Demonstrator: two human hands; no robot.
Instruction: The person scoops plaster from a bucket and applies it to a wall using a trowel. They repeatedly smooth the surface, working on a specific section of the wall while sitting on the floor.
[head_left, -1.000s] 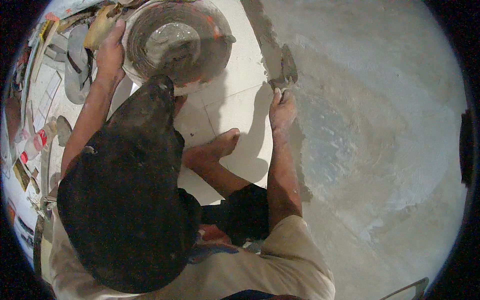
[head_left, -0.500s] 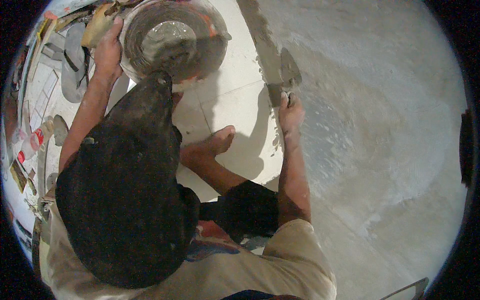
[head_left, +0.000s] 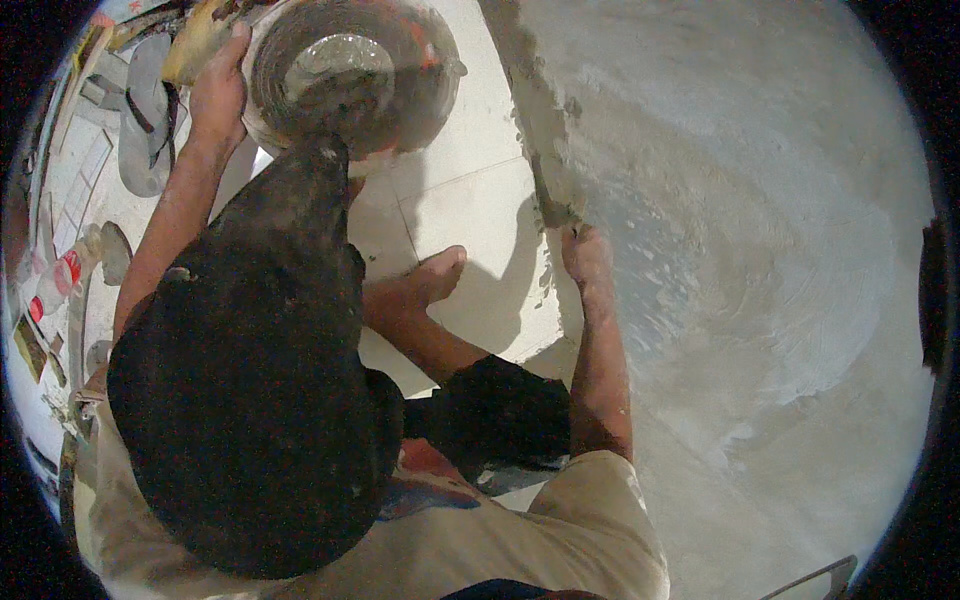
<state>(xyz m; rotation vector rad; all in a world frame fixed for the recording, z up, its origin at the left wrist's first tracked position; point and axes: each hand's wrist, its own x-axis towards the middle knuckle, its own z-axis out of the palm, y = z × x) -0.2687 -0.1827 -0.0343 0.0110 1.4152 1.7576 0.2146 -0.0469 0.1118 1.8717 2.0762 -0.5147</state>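
My left hand (head_left: 218,98) grips the near-left rim of a round, mortar-smeared basin (head_left: 425,100) at the upper left. Wet grey mortar (head_left: 345,90) lies in its bottom. My right hand (head_left: 587,256) is closed round the handle of a trowel (head_left: 562,211). Its blade is seen nearly edge-on and is hard to make out against the dark strip of wet mortar (head_left: 530,80) where the pale tiles meet the grey cement surface (head_left: 760,250). The fingers' undersides are hidden.
A dark cap (head_left: 250,380) covers much of the lower left. A bare foot (head_left: 440,275) rests on the pale floor tiles (head_left: 460,190). Along the left lie a grey flip-flop (head_left: 147,120), a plastic bottle with a red label (head_left: 65,272) and scattered scraps.
My right hand has come down toward me with the trowel, whose blade has turned from broadside to nearly edge-on. My left hand stays on the basin.
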